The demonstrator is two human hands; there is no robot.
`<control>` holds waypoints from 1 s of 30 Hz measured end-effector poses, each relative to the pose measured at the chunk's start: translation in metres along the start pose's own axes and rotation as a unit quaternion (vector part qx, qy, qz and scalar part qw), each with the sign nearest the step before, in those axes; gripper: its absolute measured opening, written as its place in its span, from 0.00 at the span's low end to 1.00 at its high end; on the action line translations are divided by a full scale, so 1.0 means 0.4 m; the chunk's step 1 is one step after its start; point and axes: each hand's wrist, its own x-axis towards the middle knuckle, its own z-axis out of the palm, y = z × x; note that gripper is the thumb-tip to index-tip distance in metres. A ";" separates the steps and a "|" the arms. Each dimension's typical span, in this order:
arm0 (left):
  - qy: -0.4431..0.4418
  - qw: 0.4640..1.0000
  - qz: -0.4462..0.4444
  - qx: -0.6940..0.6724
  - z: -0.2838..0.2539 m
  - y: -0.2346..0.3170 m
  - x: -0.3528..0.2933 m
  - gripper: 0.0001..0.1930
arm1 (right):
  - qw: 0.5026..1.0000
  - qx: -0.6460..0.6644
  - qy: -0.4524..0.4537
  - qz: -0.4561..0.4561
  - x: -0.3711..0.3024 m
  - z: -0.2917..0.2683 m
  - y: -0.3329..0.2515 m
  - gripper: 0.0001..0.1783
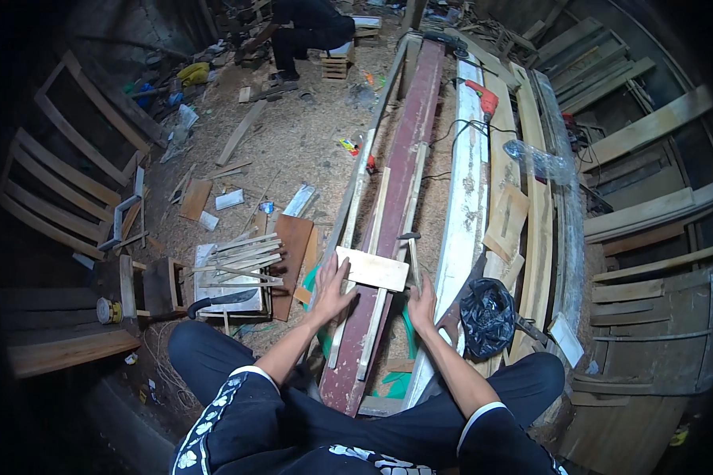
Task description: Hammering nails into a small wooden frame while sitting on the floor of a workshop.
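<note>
A short pale wooden board (374, 270) lies crosswise over two long thin wooden strips (371, 339) on a long maroon plank (410, 134) between my legs. My left hand (333, 294) grips the board's left end, with its fingers along that end and the thumb by the near edge. At the board's right end, my right hand (422, 302) is closed round the lower handle of a hammer (413, 252). The hammer stands head up, close beside the board. My fingers hide the end of its handle.
Left of me, thin sticks (244, 257) and a large dark-bladed knife (228, 299) lie on a low stand. To the right are a black plastic bag (488, 318), long planks (531, 237) and a red power drill (482, 99). Another person (305, 36) crouches at the far left.
</note>
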 end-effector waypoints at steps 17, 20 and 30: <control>-0.069 0.994 0.075 0.045 0.026 0.091 0.029 0.39 | 0.940 -0.328 -0.060 0.070 0.104 -0.129 0.160 0.39; -0.074 0.994 0.073 0.046 0.031 0.102 0.024 0.39 | 0.941 -0.333 -0.034 0.043 0.092 -0.133 0.163 0.35; -0.057 0.994 -0.007 0.094 -0.005 0.068 -0.105 0.53 | 0.944 -0.281 -0.094 -0.144 -0.086 -0.013 -0.024 0.36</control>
